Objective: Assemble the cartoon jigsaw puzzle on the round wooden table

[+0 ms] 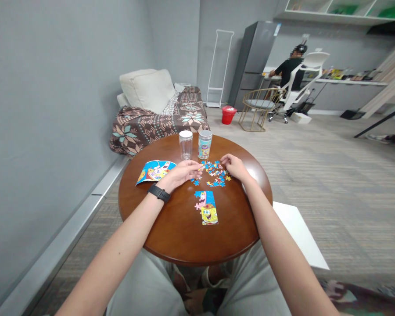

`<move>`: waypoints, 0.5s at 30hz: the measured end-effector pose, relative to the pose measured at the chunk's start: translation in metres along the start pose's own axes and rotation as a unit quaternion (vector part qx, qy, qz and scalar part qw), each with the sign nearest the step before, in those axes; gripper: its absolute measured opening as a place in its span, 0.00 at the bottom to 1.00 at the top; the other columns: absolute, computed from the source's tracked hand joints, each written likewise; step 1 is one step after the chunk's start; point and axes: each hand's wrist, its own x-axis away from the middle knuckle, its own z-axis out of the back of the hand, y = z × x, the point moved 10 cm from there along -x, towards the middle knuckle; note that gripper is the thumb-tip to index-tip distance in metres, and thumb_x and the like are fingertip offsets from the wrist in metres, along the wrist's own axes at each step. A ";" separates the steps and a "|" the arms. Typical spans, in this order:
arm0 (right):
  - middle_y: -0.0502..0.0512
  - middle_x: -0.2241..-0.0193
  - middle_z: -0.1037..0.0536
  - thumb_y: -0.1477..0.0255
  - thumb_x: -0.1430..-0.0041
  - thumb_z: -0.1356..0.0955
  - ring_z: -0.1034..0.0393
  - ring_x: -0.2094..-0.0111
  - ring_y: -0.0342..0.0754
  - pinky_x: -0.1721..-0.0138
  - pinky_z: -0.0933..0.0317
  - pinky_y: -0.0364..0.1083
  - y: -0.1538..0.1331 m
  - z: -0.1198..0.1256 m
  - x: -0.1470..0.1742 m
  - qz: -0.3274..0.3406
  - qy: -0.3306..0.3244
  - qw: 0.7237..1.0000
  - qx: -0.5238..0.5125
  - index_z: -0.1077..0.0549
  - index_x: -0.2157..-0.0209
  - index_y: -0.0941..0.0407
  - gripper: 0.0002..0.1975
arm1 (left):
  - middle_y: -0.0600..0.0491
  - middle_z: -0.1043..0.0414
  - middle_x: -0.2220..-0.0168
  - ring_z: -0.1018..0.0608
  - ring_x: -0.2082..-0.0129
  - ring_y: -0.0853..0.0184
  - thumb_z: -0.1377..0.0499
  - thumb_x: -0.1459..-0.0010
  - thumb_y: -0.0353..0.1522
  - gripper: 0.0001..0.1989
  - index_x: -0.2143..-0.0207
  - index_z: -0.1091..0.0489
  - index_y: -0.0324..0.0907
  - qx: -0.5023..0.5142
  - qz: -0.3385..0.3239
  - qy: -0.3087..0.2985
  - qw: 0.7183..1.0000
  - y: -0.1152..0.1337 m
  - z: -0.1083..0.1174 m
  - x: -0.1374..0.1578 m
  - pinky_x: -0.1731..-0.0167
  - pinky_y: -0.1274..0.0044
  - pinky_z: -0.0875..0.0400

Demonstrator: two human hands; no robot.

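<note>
A pile of loose jigsaw puzzle pieces (pixel 215 172) lies on the round brown table (pixel 174 228), between my two hands. My left hand (pixel 183 172), with a black watch on its wrist, reaches the pile's left edge; thumb and fingers are closed on a small yellowish puzzle piece (pixel 200 167). At the pile's right edge, my right hand (pixel 234 166) rests with bent fingers slightly apart, fingertips near the pieces, and I see nothing held. Nearer me lies a partly joined puzzle (pixel 208 208) with a yellow cartoon face, a pink figure and blue background.
A curled picture sheet (pixel 154 170) lies left of my left hand. Behind the pile stand a clear jar (pixel 186 147) with a white lid and a printed can (pixel 204 145). Farther off are a sofa (pixel 158 116), a red bin (pixel 228 115) and a seated person (pixel 288 72).
</note>
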 end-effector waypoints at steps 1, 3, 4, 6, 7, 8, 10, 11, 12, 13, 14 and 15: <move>0.51 0.70 0.22 0.85 0.52 0.39 0.29 0.68 0.43 0.62 0.36 0.42 -0.001 -0.002 0.000 0.004 -0.007 1.000 -0.005 0.26 0.67 0.57 0.15 | 0.54 0.26 0.74 0.23 0.75 0.74 0.33 0.50 0.26 0.08 0.71 0.31 0.35 -0.003 0.000 -0.003 1.000 0.000 -0.001 0.000 0.69 0.80 0.27; 0.51 0.70 0.22 0.84 0.51 0.37 0.29 0.69 0.42 0.64 0.35 0.42 -0.006 -0.007 0.000 0.020 -0.030 0.999 -0.011 0.26 0.67 0.57 0.13 | 0.53 0.26 0.74 0.23 0.75 0.73 0.33 0.51 0.25 0.09 0.70 0.31 0.35 -0.013 -0.001 -0.007 1.000 0.000 -0.001 0.000 0.69 0.80 0.27; 0.51 0.70 0.22 0.83 0.51 0.36 0.30 0.70 0.42 0.64 0.35 0.42 -0.009 -0.010 0.000 0.032 -0.042 0.999 -0.010 0.26 0.67 0.57 0.11 | 0.53 0.25 0.74 0.23 0.75 0.73 0.32 0.51 0.26 0.10 0.70 0.31 0.36 -0.018 0.000 -0.008 1.000 0.000 -0.001 0.001 0.69 0.79 0.27; 0.52 0.70 0.22 0.81 0.51 0.33 0.30 0.70 0.42 0.64 0.35 0.42 -0.015 -0.013 0.001 0.058 -0.057 0.997 0.004 0.24 0.67 0.57 0.09 | 0.53 0.25 0.73 0.22 0.74 0.72 0.32 0.52 0.26 0.11 0.68 0.31 0.36 -0.025 0.002 -0.015 1.000 -0.001 -0.001 0.001 0.68 0.78 0.26; 0.52 0.69 0.23 0.80 0.50 0.32 0.30 0.70 0.42 0.64 0.35 0.42 -0.018 -0.015 0.002 0.069 -0.061 0.996 0.015 0.23 0.67 0.57 0.08 | 0.52 0.24 0.73 0.22 0.74 0.71 0.31 0.53 0.26 0.12 0.68 0.31 0.36 -0.027 0.003 -0.019 0.999 -0.001 -0.002 0.002 0.68 0.78 0.26; 0.53 0.68 0.23 0.79 0.50 0.32 0.31 0.70 0.42 0.64 0.35 0.43 -0.021 -0.016 0.002 0.077 -0.064 0.995 0.027 0.23 0.68 0.57 0.07 | 0.52 0.24 0.72 0.21 0.73 0.71 0.31 0.53 0.26 0.13 0.68 0.31 0.36 -0.027 0.003 -0.021 0.999 -0.001 -0.002 0.002 0.67 0.77 0.26; 0.54 0.67 0.24 0.77 0.49 0.31 0.31 0.70 0.42 0.63 0.35 0.43 -0.023 -0.018 0.003 0.082 -0.071 0.993 0.048 0.21 0.67 0.57 0.07 | 0.51 0.24 0.71 0.21 0.71 0.71 0.30 0.55 0.25 0.14 0.68 0.31 0.36 -0.022 0.000 -0.019 1.000 -0.001 -0.001 0.002 0.66 0.78 0.27; 0.54 0.67 0.25 0.76 0.49 0.31 0.32 0.71 0.42 0.64 0.35 0.44 -0.023 -0.020 0.003 0.081 -0.075 0.992 0.055 0.21 0.66 0.57 0.07 | 0.51 0.23 0.71 0.21 0.69 0.70 0.30 0.56 0.24 0.14 0.68 0.31 0.36 -0.019 -0.003 -0.017 1.000 0.000 -0.001 0.002 0.65 0.78 0.27; 0.54 0.68 0.25 0.76 0.49 0.30 0.32 0.71 0.42 0.64 0.35 0.44 -0.022 -0.021 0.003 0.079 -0.077 0.992 0.061 0.21 0.66 0.57 0.08 | 0.51 0.23 0.70 0.21 0.69 0.70 0.30 0.57 0.24 0.15 0.68 0.31 0.36 -0.018 -0.007 -0.016 1.000 0.000 0.000 0.002 0.65 0.78 0.27; 0.53 0.69 0.26 0.76 0.49 0.30 0.32 0.71 0.42 0.64 0.35 0.44 -0.021 -0.021 0.003 0.077 -0.076 0.992 0.065 0.21 0.65 0.57 0.08 | 0.51 0.23 0.70 0.21 0.68 0.70 0.30 0.57 0.24 0.15 0.67 0.30 0.35 -0.019 -0.009 -0.016 1.000 0.001 0.000 0.002 0.65 0.78 0.27; 0.53 0.69 0.27 0.75 0.50 0.30 0.33 0.71 0.42 0.64 0.35 0.44 -0.021 -0.020 0.003 0.075 -0.072 0.992 0.067 0.21 0.66 0.57 0.08 | 0.51 0.23 0.70 0.21 0.68 0.71 0.30 0.57 0.24 0.15 0.67 0.30 0.35 -0.021 -0.009 -0.014 1.000 0.001 0.000 0.002 0.65 0.79 0.28; 0.52 0.70 0.27 0.75 0.50 0.29 0.33 0.71 0.42 0.65 0.36 0.44 -0.021 -0.020 0.003 0.075 -0.067 0.993 0.067 0.21 0.67 0.57 0.07 | 0.51 0.23 0.70 0.21 0.69 0.71 0.30 0.57 0.24 0.14 0.67 0.29 0.35 -0.023 -0.009 -0.011 1.000 0.001 0.001 0.001 0.65 0.79 0.28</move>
